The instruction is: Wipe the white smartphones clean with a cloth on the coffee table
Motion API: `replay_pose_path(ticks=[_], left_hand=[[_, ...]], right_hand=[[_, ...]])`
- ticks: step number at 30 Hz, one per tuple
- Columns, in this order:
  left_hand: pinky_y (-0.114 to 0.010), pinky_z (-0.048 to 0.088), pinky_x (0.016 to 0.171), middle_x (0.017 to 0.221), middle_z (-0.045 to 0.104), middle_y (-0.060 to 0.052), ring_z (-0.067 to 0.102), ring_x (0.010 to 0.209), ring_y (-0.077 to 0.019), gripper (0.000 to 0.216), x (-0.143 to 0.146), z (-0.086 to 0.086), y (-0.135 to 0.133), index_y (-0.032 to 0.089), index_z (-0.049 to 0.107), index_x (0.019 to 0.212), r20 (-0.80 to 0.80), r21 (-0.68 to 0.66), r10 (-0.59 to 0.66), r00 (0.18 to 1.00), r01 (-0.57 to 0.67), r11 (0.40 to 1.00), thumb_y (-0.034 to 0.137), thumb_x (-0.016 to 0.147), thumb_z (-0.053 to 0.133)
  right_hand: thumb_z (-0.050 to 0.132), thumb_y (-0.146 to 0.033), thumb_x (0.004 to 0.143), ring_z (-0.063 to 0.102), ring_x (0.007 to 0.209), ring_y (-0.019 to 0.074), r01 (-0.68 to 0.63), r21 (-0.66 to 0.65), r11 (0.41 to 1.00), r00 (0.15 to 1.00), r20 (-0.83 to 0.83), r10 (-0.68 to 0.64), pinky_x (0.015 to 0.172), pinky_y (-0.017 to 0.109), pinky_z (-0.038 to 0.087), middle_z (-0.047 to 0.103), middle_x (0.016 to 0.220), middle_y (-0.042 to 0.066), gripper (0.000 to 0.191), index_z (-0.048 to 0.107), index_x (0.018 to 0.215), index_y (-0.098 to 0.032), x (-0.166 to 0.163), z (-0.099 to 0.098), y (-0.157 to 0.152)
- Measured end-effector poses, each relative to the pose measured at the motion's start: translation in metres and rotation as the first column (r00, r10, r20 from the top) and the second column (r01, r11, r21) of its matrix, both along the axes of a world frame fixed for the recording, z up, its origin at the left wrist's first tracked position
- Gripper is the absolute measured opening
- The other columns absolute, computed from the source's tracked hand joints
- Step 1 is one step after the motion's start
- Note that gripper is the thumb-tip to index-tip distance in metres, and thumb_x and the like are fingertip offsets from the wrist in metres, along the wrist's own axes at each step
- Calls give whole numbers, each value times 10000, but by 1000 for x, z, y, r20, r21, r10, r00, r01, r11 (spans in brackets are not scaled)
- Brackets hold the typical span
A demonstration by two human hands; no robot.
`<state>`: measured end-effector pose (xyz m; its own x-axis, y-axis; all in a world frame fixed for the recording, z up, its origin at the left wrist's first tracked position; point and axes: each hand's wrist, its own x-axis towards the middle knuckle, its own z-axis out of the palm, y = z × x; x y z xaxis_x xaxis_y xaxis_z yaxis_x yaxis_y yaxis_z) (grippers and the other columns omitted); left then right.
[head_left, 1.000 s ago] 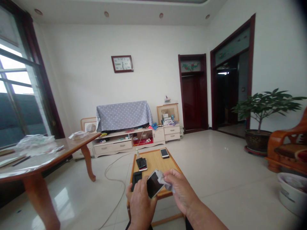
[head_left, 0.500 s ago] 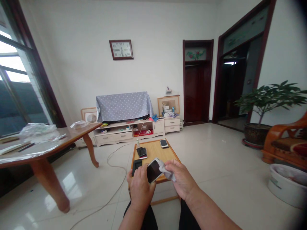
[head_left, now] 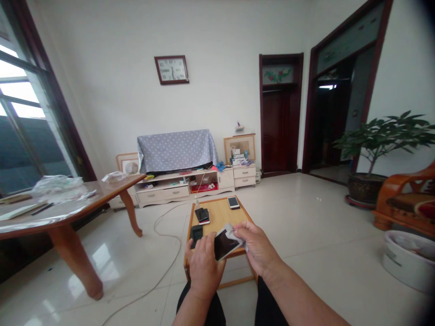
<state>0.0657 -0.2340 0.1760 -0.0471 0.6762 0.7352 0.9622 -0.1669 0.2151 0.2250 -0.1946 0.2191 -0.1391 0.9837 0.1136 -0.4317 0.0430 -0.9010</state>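
Observation:
My left hand (head_left: 204,262) is closed around the near left edge of a white-framed smartphone (head_left: 224,244), whose dark screen faces up toward me. Between the fingers of my right hand (head_left: 256,244) is a light grey cloth (head_left: 234,232), bunched over the phone's far right end. Both hands are above the near edge of a small wooden table (head_left: 219,208). On that table a second white phone (head_left: 233,202) lies at the far right. A stack of dark phones (head_left: 203,215) sits on the left, with a black item (head_left: 196,233) nearer to me, partly behind my left hand.
A small bottle (head_left: 196,202) stands at the table's far left corner. To the left is a larger wooden table (head_left: 84,203) with plastic bags. A cable (head_left: 170,267) runs over the floor. On the right are a white tub (head_left: 406,260), a wooden armchair (head_left: 401,199) and a potted plant (head_left: 370,163).
The phone and both hands have shifted slightly to the right. The cloth has moved up along the phone's right end and now covers its corner. The view has shifted slightly.

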Motion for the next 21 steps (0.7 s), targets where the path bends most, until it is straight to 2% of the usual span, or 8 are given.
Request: replay_pose_path(ticks=[3, 7, 12, 18, 21], left_hand=[[-493, 223, 1135, 1071, 684, -48, 613, 1042, -247, 587, 7, 1, -5, 232, 553, 1243, -18, -30, -41, 999, 40, 999, 151, 671, 658], [-495, 245, 1121, 1077, 681, -42, 611, 1049, -245, 603, -2, 4, -4, 234, 544, 1259, -46, -36, 9, 999, -11, 999, 145, 672, 654], [-506, 232, 1117, 1091, 677, -53, 603, 1040, -252, 619, -6, 4, -3, 244, 531, 1282, -42, -48, -28, 999, 26, 999, 147, 682, 648], [-496, 225, 1130, 1079, 681, -44, 599, 1038, -254, 619, 10, 2, -7, 247, 542, 1253, 11, -27, -30, 999, 31, 999, 112, 655, 632], [-499, 221, 1133, 1084, 682, -44, 601, 1029, -250, 623, 7, 2, -7, 246, 540, 1257, 16, -31, -32, 999, 32, 999, 105, 656, 627]], right_hand=[[711, -281, 686, 549, 647, 160, 42, 37, 998, 997, 66, -44, 628, 284, 395, 649, 689, -18, 133, 655, 773, -198, -1, 2, 5], [684, -268, 728, 573, 717, 179, 99, 139, 985, 975, 184, -124, 674, 293, 412, 656, 732, -8, 86, 659, 779, -203, 1, -9, 6], [711, -286, 746, 590, 765, 200, 98, 242, 965, 950, 265, -162, 722, 311, 430, 678, 797, 3, 124, 671, 845, -223, 2, -14, 8], [739, -234, 715, 622, 932, 260, 190, 431, 882, 861, 359, -361, 862, 358, 433, 715, 975, 31, 259, 708, 969, -279, -6, -12, 8], [741, -256, 737, 618, 985, 275, 168, 472, 865, 831, 404, -382, 897, 368, 417, 719, 1036, 33, 302, 718, 1034, -304, -6, -14, 8]])
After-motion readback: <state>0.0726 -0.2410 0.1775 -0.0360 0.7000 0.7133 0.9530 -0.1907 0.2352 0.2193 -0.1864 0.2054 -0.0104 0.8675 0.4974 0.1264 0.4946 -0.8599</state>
